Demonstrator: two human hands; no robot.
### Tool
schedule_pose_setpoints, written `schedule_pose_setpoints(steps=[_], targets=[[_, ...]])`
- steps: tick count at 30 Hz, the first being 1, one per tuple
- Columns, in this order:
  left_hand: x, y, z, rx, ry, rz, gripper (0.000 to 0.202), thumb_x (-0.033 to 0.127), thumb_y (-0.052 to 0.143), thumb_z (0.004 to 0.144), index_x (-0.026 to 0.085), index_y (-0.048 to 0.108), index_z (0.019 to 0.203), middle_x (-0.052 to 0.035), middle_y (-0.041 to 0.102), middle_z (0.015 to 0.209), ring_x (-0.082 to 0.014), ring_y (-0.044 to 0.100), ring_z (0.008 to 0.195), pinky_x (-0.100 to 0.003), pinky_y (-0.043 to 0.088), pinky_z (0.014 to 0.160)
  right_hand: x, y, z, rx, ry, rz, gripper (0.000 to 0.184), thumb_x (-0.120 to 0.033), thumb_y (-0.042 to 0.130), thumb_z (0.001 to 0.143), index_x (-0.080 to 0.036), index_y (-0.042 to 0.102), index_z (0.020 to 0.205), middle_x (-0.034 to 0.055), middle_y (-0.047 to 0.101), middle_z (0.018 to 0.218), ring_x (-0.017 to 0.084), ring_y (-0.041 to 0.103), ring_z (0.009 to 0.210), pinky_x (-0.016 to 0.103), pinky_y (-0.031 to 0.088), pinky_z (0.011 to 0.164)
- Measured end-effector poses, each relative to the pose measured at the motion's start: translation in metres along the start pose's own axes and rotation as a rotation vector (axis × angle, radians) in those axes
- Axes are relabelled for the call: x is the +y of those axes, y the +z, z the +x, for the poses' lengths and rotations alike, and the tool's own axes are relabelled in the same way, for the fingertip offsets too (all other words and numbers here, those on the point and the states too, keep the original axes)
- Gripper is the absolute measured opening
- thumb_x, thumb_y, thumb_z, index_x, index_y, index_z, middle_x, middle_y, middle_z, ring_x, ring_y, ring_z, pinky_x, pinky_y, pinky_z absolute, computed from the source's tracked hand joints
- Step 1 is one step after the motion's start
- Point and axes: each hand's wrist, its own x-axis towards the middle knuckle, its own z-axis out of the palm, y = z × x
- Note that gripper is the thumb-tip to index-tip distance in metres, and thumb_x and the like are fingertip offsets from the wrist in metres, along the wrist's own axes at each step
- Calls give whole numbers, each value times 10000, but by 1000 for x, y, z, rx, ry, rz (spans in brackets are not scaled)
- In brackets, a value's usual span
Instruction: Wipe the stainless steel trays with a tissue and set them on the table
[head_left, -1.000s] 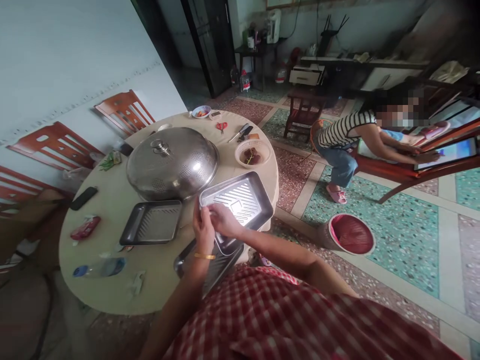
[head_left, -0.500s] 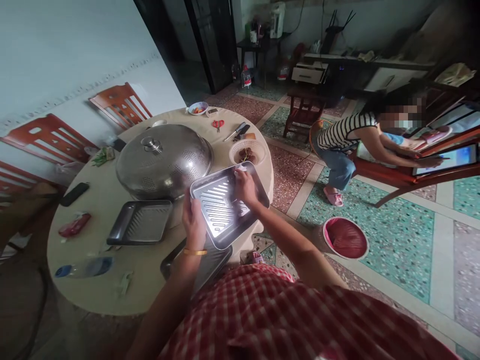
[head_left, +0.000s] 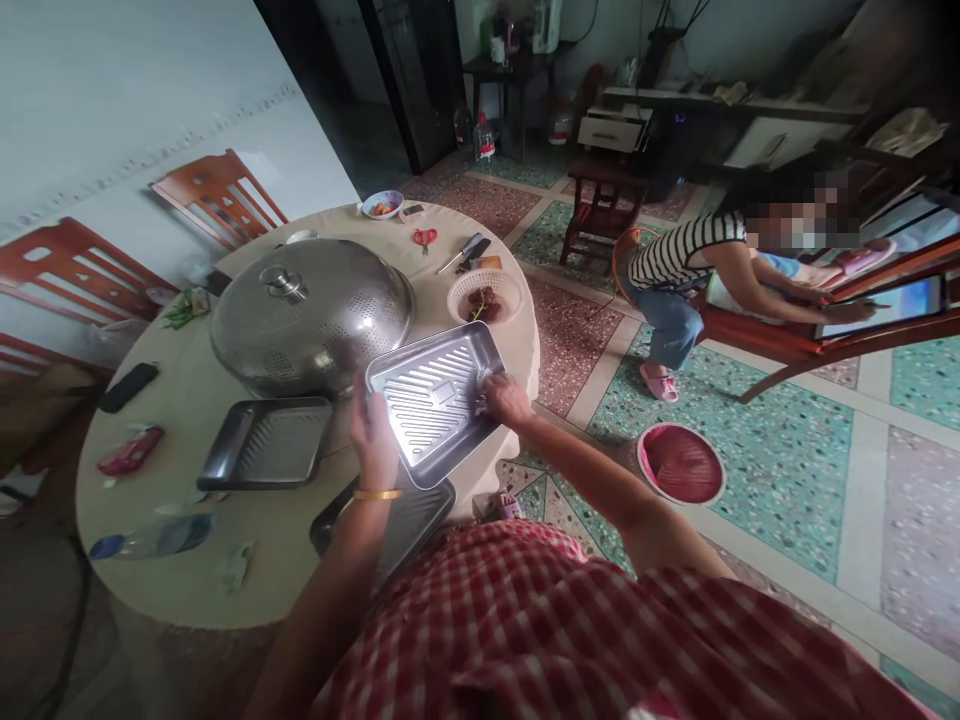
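Note:
My left hand (head_left: pixel 375 440), with a gold bracelet at the wrist, is shut on the left rim of a shiny metal baking tray (head_left: pixel 431 430). The ribbed tray is tilted above the table's front edge. Fingers bent, my right hand (head_left: pixel 510 400) is at the tray's right inner side, closed over a small white wad (head_left: pixel 482 385) that is mostly hidden. A second baking tray (head_left: pixel 281 445) lies on the table to the left. Below my left forearm is a third tray (head_left: pixel 420 520), partly covered by it.
A big domed steel lid (head_left: pixel 315 310) stands on the round table (head_left: pixel 180 560). Around it are a basket (head_left: pixel 499 285) of grapes, red scissors (head_left: pixel 425 238), a bowl (head_left: pixel 382 205) and a plastic bottle (head_left: pixel 154 538). A bin (head_left: pixel 682 465) is on the floor; a person (head_left: pixel 686 255) sits at right.
My right hand has moved down and toward the tray's right side, uncovering more of its ribbed bottom. My left hand still holds the rim. The view has shifted slightly.

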Motion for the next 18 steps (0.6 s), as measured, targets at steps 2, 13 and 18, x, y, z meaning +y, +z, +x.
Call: schedule_pose_setpoints(steps=[2, 13, 18], targets=[[-4, 6, 0, 10, -9, 13, 543, 433, 499, 858, 195, 449, 1343, -100, 518, 1333, -203, 497, 1206, -326, 386, 1034, 1, 6, -5, -79, 77, -11, 277, -80, 516, 763, -151, 653, 994, 137, 663, 985, 235, 578, 934, 342, 429, 824], [-73, 32, 1, 45, -100, 50, 514, 416, 404, 882, 141, 457, 1312, -126, 517, 1320, -190, 522, 1156, -283, 420, 967, -75, 20, -41, -436, 183, 1305, 158, -142, 569, 648, -166, 612, 798, -15, 622, 672, 122, 563, 616, 245, 457, 624], [-115, 35, 4, -62, -236, 128, 512, 401, 200, 923, 101, 432, 1266, -139, 587, 1185, -150, 581, 1014, -266, 460, 875, -52, -10, -47, -370, 325, 1898, 233, -153, 576, 617, -178, 567, 848, 12, 640, 722, 126, 560, 611, 253, 474, 600]])
